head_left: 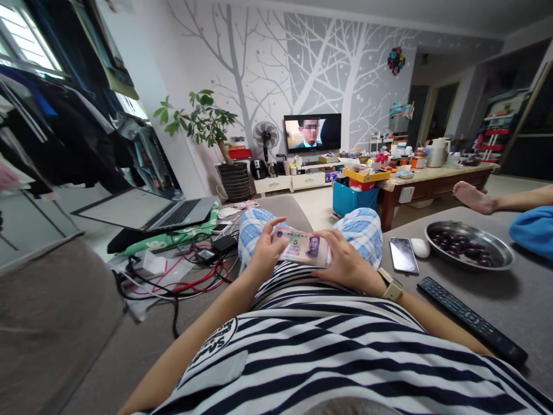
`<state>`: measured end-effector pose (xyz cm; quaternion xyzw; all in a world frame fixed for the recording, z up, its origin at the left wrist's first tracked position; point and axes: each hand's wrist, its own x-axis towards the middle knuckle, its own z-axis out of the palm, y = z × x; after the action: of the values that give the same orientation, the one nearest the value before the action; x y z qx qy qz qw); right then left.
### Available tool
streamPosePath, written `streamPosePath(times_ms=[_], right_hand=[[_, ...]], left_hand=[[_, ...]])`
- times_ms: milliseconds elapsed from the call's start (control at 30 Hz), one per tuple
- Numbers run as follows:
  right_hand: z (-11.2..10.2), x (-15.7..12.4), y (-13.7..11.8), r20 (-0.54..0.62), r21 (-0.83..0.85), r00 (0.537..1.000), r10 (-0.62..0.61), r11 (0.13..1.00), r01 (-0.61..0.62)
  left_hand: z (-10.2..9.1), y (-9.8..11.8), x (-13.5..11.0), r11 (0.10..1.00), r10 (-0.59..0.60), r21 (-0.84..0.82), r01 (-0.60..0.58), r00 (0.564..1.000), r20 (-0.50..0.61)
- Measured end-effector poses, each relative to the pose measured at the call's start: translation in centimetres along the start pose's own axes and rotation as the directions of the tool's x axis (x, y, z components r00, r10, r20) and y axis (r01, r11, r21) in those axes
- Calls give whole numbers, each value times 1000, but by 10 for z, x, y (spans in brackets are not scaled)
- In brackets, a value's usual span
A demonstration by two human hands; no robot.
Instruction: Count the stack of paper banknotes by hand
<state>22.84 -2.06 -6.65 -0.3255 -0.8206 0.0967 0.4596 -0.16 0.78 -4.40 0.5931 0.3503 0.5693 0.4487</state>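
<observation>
A stack of pink banknotes is held over my lap, in front of my striped shirt and blue plaid knees. My left hand grips the stack's left end, thumb lying across the top note. My right hand closes round the right end; a watch sits on that wrist. Both hands are closed on the notes.
On the grey sofa to my right lie a phone, a white mouse, a metal bowl of dark fruit and a remote. Another person's foot rests beyond. To my left, a laptop and tangled cables.
</observation>
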Motion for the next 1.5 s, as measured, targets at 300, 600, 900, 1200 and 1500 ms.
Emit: streamPosePath(times_ms=[300, 600, 900, 1200, 1500], right_hand=[[17, -3, 13, 124, 2, 986, 113, 993, -114], [21, -12, 25, 112, 45, 988, 109, 992, -114], [18, -16, 29, 108, 94, 978, 181, 977, -191], [4, -20, 33, 119, 139, 989, 93, 984, -109], [-3, -17, 32, 144, 122, 986, 78, 988, -96]], left_hand=[[-28, -12, -17, 561, 55, 822, -99, 995, 81], [-1, 13, 6, 432, -254, 735, -523, 712, 655], [19, 10, 15, 425, -283, 707, -565, 658, 697], [10, 4, 4, 501, -100, 652, -569, 710, 697], [9, 8, 1, 574, -18, 592, -566, 714, 700]])
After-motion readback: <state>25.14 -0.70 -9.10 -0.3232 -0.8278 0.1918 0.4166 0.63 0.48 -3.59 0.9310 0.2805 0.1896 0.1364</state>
